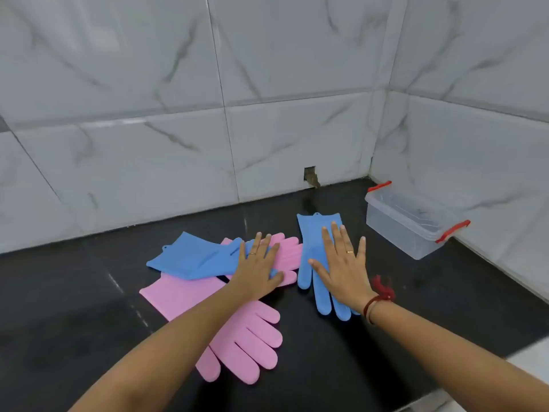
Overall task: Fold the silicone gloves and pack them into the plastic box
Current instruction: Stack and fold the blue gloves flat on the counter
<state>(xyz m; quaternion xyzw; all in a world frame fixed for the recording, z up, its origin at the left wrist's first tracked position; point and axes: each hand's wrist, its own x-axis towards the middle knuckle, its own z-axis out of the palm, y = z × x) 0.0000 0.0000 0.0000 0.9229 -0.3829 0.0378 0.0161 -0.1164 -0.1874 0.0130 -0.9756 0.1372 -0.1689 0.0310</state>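
Several silicone gloves lie on a black counter [74,307]. A blue glove [312,242] lies flat on its own at the right, cuff towards the wall, and my right hand [341,269] rests flat on it with fingers spread. At the left a second blue glove [193,257] lies across two pink ones: a far pink glove [286,252] and a near pink glove [237,331] with fingers pointing at me. My left hand [258,269] presses flat on the overlapping blue and pink gloves. A clear plastic box [410,230] with red clips stands open at the right by the wall.
White marble-look tiled walls meet in a corner behind the box. A small broken hole [310,176] shows in the back wall at counter level. The counter's front edge runs along the lower right.
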